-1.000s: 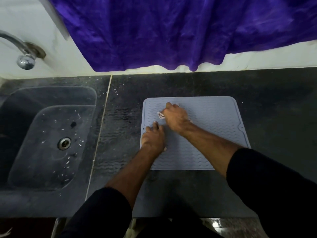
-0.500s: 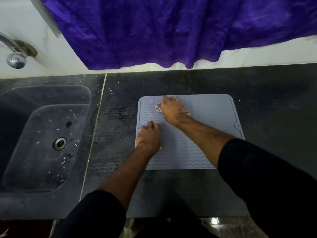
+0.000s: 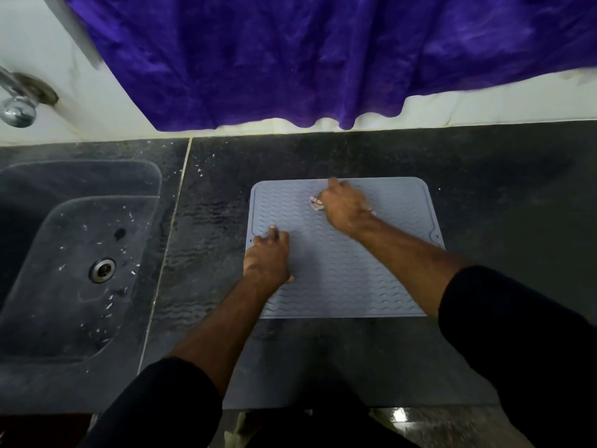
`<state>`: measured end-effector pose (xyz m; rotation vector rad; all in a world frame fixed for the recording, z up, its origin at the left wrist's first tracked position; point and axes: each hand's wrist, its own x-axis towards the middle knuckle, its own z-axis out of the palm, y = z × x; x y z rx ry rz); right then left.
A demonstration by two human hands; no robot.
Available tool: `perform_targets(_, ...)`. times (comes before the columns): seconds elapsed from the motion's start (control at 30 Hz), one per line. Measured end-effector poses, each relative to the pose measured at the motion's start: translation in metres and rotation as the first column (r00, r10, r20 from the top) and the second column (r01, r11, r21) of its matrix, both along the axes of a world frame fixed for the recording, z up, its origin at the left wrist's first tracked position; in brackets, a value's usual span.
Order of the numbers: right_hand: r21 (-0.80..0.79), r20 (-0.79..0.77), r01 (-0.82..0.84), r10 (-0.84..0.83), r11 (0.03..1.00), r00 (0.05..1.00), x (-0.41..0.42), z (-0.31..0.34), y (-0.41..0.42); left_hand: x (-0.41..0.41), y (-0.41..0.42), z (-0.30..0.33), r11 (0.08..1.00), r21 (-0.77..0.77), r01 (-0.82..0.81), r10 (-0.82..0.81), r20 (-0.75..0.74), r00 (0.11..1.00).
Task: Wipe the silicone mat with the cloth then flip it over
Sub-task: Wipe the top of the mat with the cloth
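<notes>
The mat [image 3: 349, 263] lies flat on the dark surface [image 3: 484, 189]. The right hand [image 3: 344, 206] closes its grip on a small cloth [image 3: 316, 203] near the mat's far edge; the left hand [image 3: 268, 257] presses flat, fingers spread, on the mat's left edge.

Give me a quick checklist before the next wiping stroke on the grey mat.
1. Grey ribbed silicone mat lies flat on the dark stone counter: ok.
2. Left hand rests on the mat's left edge: ok.
3. Right hand covers the small pale cloth near the far edge: ok.
4. Near half of the mat wiped: cannot tell.
5. Mat flipped: not ok, not yet.
</notes>
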<state>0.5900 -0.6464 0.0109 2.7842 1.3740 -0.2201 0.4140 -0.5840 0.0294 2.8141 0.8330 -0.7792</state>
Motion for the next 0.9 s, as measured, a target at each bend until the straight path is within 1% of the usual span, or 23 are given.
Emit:
perform_targets(0.1, -0.043, 0.023, 0.085, -0.084, 0.996, 0.996, 0.025, 0.005, -0.015, -0.003, -0.001, 0.002, 1.000, -0.011, 0.002, -0.002, 0.015, 1.000)
perform_targets(0.17, -0.023, 0.017, 0.117, -0.117, 0.993, 0.993, 0.024, 0.006, -0.014, -0.002, -0.001, 0.004, 1.000, -0.002, 0.013, -0.013, 0.008, 1.000)
perform_targets(0.3, 0.019, 0.037, -0.033, 0.032, 0.999, 0.999, 0.002, -0.006, -0.017, 0.001, -0.001, 0.006, 1.000, 0.012, 0.024, -0.024, -0.009, 1.000)
perform_targets(0.33, 0.013, 0.046, -0.042, 0.041, 0.999, 0.998, 0.003, -0.007, -0.022, 0.001, -0.001, 0.006, 1.000, 0.009, 0.022, -0.022, -0.009, 1.000)
perform_targets(0.47, -0.076, 0.009, 0.066, -0.065, 0.995, 0.998, 0.032, 0.006, -0.035, -0.002, -0.001, 0.004, 1.000, -0.002, 0.007, -0.007, 0.005, 1.000)
perform_targets(0.53, -0.072, 0.002, 0.096, -0.096, 0.993, 0.995, 0.036, 0.012, -0.034, -0.002, -0.001, 0.003, 1.000, -0.006, 0.009, -0.009, 0.003, 1.000)
perform_targets(0.57, -0.054, 0.005, 0.088, -0.088, 0.995, 0.996, 0.032, 0.013, -0.032, -0.001, -0.001, 0.004, 1.000, 0.000, 0.010, -0.010, -0.002, 1.000)
perform_targets(0.67, -0.030, 0.026, -0.031, 0.032, 0.999, 0.999, 0.011, 0.003, -0.036, 0.003, -0.001, 0.005, 0.999, 0.025, 0.022, -0.021, -0.035, 0.999)
perform_targets(0.7, -0.024, 0.036, -0.038, 0.039, 0.999, 0.999, 0.009, 0.001, -0.042, 0.004, -0.001, 0.005, 0.999, 0.029, 0.026, -0.025, -0.038, 0.999)
perform_targets(0.77, -0.031, 0.049, -0.013, 0.015, 0.999, 0.999, 0.018, 0.005, -0.055, 0.004, -0.002, 0.005, 0.999, 0.032, 0.027, -0.026, -0.035, 0.999)
perform_targets(0.83, -0.073, 0.059, -0.006, 0.010, 0.997, 0.998, 0.033, 0.012, -0.066, 0.002, -0.001, 0.005, 0.999, 0.023, 0.024, -0.023, -0.024, 0.999)
perform_targets(0.9, -0.076, 0.052, 0.022, -0.018, 0.997, 0.999, 0.042, 0.018, -0.070, 0.001, 0.000, 0.005, 1.000, -0.005, 0.002, -0.002, -0.014, 1.000)
